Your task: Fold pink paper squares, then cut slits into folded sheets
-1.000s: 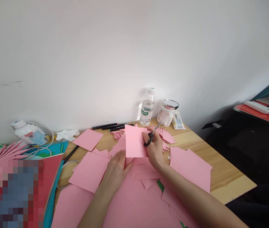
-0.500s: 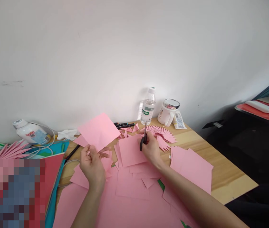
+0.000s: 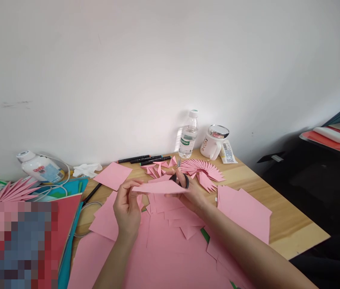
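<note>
Between my hands a sheet of pink paper is held up, tilted so that it shows almost edge-on. My left hand pinches its left end. My right hand grips a pair of black-handled scissors, blades pointing away toward the wall, and is at the paper's right end; whether its fingers also clasp the sheet is hidden. Below lie overlapping pink sheets. Another pink square rests on the table beyond my left hand.
Behind the hands are black markers, small folded pink pieces and a pleated pink paper fan. A water bottle and a white lidded mug stand by the wall. A white bottle leans at left; pink sheets lie right.
My left hand has brought the pink sheet right and down, tipping it from facing me to nearly edge-on. My right hand, with the scissors, has come closer to meet it.
</note>
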Demonstrator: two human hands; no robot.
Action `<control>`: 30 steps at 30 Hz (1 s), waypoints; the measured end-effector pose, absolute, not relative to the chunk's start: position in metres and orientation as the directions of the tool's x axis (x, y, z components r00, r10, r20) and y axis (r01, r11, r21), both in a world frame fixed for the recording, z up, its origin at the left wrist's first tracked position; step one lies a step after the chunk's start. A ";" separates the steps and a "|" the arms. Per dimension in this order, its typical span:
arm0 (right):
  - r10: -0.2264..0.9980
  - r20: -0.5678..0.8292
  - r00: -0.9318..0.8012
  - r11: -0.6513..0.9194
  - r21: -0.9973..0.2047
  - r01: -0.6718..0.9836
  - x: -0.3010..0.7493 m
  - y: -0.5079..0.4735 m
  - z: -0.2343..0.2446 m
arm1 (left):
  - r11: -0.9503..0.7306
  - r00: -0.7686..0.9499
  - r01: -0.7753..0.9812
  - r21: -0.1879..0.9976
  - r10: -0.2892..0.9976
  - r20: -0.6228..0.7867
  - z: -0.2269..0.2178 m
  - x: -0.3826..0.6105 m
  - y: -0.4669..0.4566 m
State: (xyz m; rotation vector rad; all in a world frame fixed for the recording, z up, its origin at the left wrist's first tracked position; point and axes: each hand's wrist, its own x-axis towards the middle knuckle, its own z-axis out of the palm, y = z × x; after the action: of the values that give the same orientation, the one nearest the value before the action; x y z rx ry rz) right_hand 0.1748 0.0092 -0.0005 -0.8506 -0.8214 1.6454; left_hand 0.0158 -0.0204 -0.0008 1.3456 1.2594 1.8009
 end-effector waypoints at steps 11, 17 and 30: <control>0.988 -0.036 0.151 0.055 -0.832 -0.553 0.171 0.010 -0.007 | 0.004 -0.060 -0.405 0.914 0.998 -0.031 0.004 0.020 -0.019; 0.999 0.018 0.044 0.037 -0.873 -0.486 0.169 0.003 -0.006 | 0.074 -0.240 -0.100 0.992 0.966 -0.096 -0.006 0.019 -0.020; 0.974 0.013 0.227 0.129 -0.854 -0.503 0.164 0.000 -0.006 | 0.060 0.013 -0.296 0.953 0.998 -0.059 0.005 0.027 -0.023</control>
State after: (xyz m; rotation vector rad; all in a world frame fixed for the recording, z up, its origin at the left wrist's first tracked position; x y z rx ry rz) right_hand 0.1645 -0.0002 -0.0055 -0.8526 -0.6924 1.2087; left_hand 0.0272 -0.0234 0.0054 0.9449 1.0106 1.2902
